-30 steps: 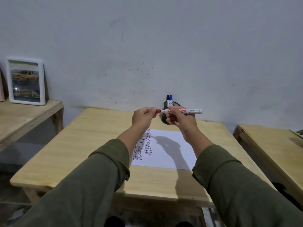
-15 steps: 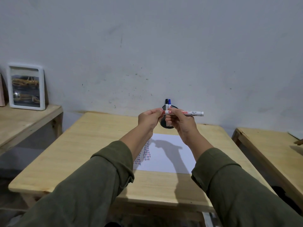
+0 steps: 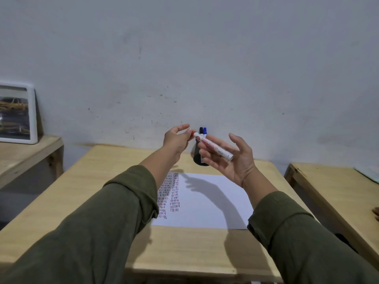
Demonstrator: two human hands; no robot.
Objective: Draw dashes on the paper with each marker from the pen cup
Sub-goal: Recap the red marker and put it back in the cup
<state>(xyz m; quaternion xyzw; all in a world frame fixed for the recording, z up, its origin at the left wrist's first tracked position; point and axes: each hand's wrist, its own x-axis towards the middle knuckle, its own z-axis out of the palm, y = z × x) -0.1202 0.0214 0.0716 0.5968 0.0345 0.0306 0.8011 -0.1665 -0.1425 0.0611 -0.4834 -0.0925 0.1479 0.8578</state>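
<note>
A white red-ink marker is held slanted in the air above the far end of the wooden table. My left hand pinches its upper left end, where a bit of red shows. My right hand is spread open, palm up, and the marker's barrel lies across its fingers. Behind them stands the black pen cup, mostly hidden, with a black marker and a blue marker sticking out. The white paper lies below, with columns of red and dark dashes on its left side.
A framed picture leans on the wall on a lower wooden table at the left. Another wooden table stands at the right, with a person's fingers at its edge. The wall is just behind the cup.
My hands came together at the marker's red end, and the bare tip is no longer visible. My right hand has since opened its fingers, and the marker has tilted from level to slanting down right.
</note>
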